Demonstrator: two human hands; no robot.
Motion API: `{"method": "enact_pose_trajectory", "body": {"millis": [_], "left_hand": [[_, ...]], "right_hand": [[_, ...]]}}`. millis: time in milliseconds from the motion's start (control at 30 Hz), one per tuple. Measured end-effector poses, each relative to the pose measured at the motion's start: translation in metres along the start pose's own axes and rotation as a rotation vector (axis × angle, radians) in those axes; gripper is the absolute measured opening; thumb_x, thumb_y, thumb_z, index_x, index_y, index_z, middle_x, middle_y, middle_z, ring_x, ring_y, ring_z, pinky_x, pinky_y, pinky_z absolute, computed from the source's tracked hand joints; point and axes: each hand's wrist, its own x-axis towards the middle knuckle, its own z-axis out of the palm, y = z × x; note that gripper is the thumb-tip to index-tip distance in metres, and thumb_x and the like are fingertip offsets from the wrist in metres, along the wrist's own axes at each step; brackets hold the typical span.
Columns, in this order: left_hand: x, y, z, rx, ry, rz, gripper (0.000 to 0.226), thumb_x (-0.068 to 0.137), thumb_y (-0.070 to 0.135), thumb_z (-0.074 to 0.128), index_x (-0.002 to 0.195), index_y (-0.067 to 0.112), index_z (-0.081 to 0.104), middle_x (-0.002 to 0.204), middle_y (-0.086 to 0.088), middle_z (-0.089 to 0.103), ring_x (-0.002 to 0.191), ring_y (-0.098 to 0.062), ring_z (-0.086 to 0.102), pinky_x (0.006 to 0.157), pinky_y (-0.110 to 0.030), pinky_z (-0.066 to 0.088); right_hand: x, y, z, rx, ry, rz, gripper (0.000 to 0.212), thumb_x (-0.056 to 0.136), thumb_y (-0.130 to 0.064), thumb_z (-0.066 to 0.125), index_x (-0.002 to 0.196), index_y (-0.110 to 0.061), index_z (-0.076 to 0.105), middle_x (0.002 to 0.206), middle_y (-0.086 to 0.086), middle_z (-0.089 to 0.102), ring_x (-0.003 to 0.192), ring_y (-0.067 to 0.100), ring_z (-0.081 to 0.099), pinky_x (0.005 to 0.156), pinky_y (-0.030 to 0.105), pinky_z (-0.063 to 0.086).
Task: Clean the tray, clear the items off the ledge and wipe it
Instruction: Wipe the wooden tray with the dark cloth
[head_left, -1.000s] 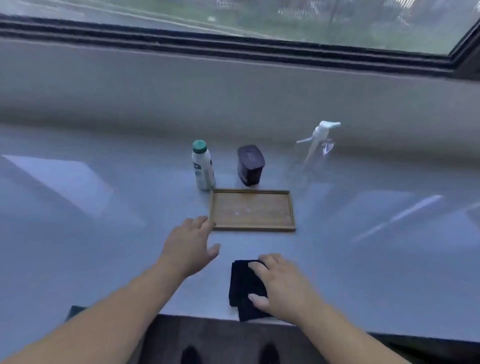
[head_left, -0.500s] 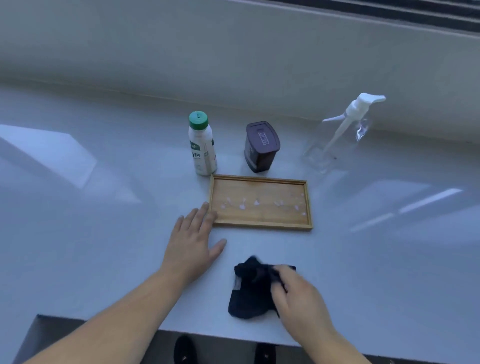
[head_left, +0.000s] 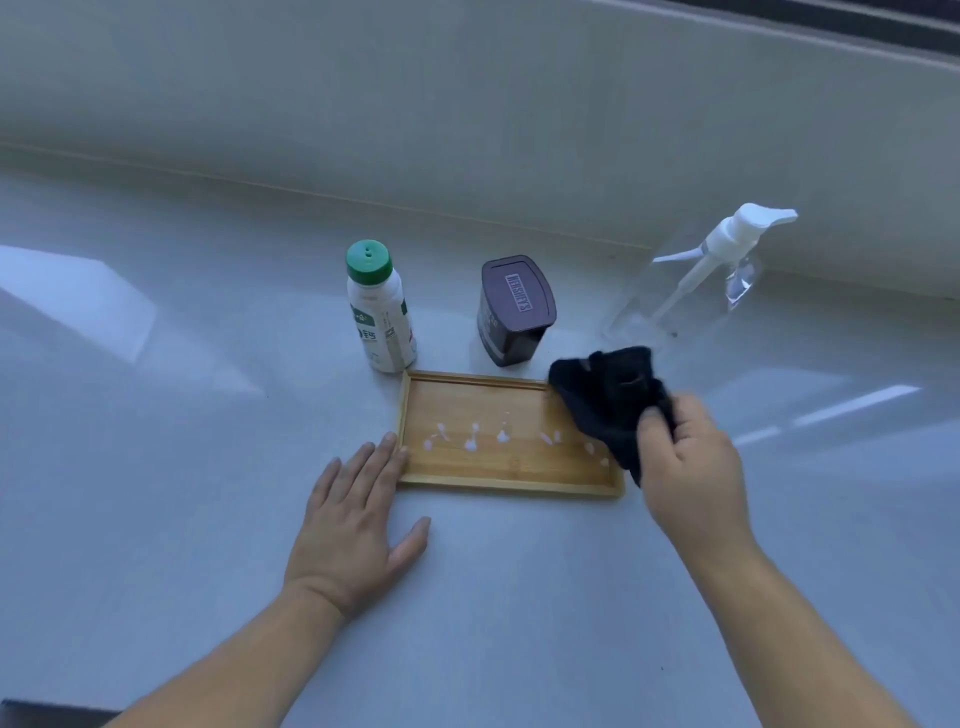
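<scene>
A shallow wooden tray (head_left: 470, 480) lies on the pale ledge (head_left: 156, 467), with several white smears across its floor. My left hand (head_left: 353, 525) rests flat on the ledge, fingertips touching the tray's left rim. My right hand (head_left: 688, 467) grips a bunched black cloth (head_left: 608, 395), held just above the tray's right end and hiding that corner. Behind the tray stand a white bottle with a green cap (head_left: 382, 312) and a dark brown tub with a lid (head_left: 514, 309).
A clear spray bottle with a white trigger head (head_left: 722, 270) stands at the back right, close to the wall. The ledge's front edge shows at the bottom left corner. Bright window reflections lie on the ledge left and right.
My right hand picked the black cloth up from the ledge's front and carried it up to the tray's right end. The left hand stayed by the tray's left rim. The camera tilted down.
</scene>
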Motion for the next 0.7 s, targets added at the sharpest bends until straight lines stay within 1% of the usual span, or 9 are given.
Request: {"method": "enact_pose_trajectory", "body": {"millis": [33, 67, 133, 200, 367, 467, 567, 633, 700], "left_hand": [[0.000, 0.000, 0.001, -0.001, 0.007, 0.005, 0.083, 0.089, 0.062, 0.049, 0.157, 0.016, 0.042, 0.167, -0.001, 0.033, 0.150, -0.024, 0.036, 0.123, -0.052, 0.024], [0.000, -0.001, 0.003, -0.005, 0.014, 0.012, 0.083, 0.088, 0.062, 0.050, 0.157, 0.016, 0.042, 0.167, 0.000, 0.033, 0.150, -0.024, 0.036, 0.123, -0.052, 0.024], [-0.001, -0.002, 0.004, -0.028, 0.040, 0.021, 0.082, 0.086, 0.062, 0.053, 0.154, 0.016, 0.047, 0.166, 0.000, 0.035, 0.150, -0.023, 0.037, 0.123, -0.052, 0.024], [-0.001, -0.002, 0.005, -0.051, 0.059, 0.016, 0.079, 0.084, 0.061, 0.055, 0.149, 0.016, 0.052, 0.164, 0.000, 0.038, 0.149, -0.023, 0.038, 0.123, -0.052, 0.025], [-0.002, -0.001, 0.001, -0.064, 0.033, 0.002, 0.077, 0.082, 0.060, 0.058, 0.145, 0.017, 0.056, 0.164, 0.001, 0.038, 0.150, -0.021, 0.036, 0.122, -0.053, 0.026], [-0.002, -0.001, -0.001, -0.055, -0.009, -0.007, 0.077, 0.083, 0.061, 0.057, 0.146, 0.018, 0.055, 0.164, 0.000, 0.038, 0.152, -0.019, 0.034, 0.122, -0.053, 0.024], [-0.001, -0.002, 0.000, -0.064, -0.032, -0.032, 0.073, 0.085, 0.062, 0.055, 0.145, 0.020, 0.054, 0.158, -0.002, 0.049, 0.153, -0.017, 0.031, 0.124, -0.050, 0.020], [-0.001, -0.002, 0.001, -0.086, -0.014, -0.042, 0.071, 0.085, 0.060, 0.055, 0.143, 0.019, 0.054, 0.157, -0.001, 0.050, 0.152, -0.016, 0.031, 0.124, -0.048, 0.019], [-0.002, -0.003, 0.002, -0.093, 0.013, -0.038, 0.071, 0.084, 0.058, 0.056, 0.142, 0.018, 0.055, 0.161, 0.000, 0.044, 0.151, -0.016, 0.034, 0.124, -0.048, 0.022]], "right_hand": [[0.004, 0.007, 0.011, -0.087, -0.081, 0.020, 0.010, 0.099, -0.036, 0.049, 0.094, -0.037, 0.058, 0.080, -0.012, 0.068, 0.078, 0.013, 0.063, 0.059, 0.028, 0.047], [0.005, 0.014, 0.023, -0.192, -0.167, 0.028, 0.012, 0.099, -0.038, 0.051, 0.105, -0.035, 0.061, 0.095, -0.009, 0.071, 0.091, 0.020, 0.065, 0.069, 0.033, 0.049], [0.001, 0.024, 0.046, -0.420, -0.306, -0.037, 0.038, 0.098, -0.046, 0.054, 0.131, -0.027, 0.061, 0.130, 0.000, 0.065, 0.118, 0.025, 0.057, 0.091, 0.038, 0.050], [-0.005, 0.027, 0.062, -0.514, -0.279, -0.068, 0.049, 0.097, -0.048, 0.054, 0.139, -0.023, 0.058, 0.144, 0.003, 0.054, 0.129, 0.026, 0.046, 0.100, 0.040, 0.047], [-0.001, 0.014, 0.099, -0.388, -0.073, 0.031, 0.029, 0.094, -0.027, 0.063, 0.121, -0.016, 0.068, 0.127, 0.012, 0.057, 0.111, 0.034, 0.052, 0.089, 0.040, 0.047], [-0.006, -0.024, 0.148, -0.293, -0.150, -0.107, 0.024, 0.093, -0.026, 0.064, 0.114, -0.017, 0.071, 0.121, 0.009, 0.058, 0.107, 0.032, 0.053, 0.089, 0.038, 0.047], [-0.020, -0.053, 0.187, -0.237, -0.271, -0.290, 0.019, 0.091, -0.023, 0.064, 0.108, -0.017, 0.070, 0.112, 0.006, 0.059, 0.101, 0.030, 0.053, 0.087, 0.041, 0.048], [-0.021, -0.051, 0.185, -0.255, -0.337, -0.388, 0.018, 0.089, -0.020, 0.065, 0.106, -0.015, 0.067, 0.108, 0.008, 0.059, 0.098, 0.031, 0.055, 0.084, 0.044, 0.049], [-0.012, -0.034, 0.161, -0.311, -0.375, -0.416, 0.017, 0.088, -0.022, 0.064, 0.105, -0.017, 0.066, 0.108, 0.007, 0.059, 0.099, 0.031, 0.056, 0.083, 0.045, 0.050]]}}
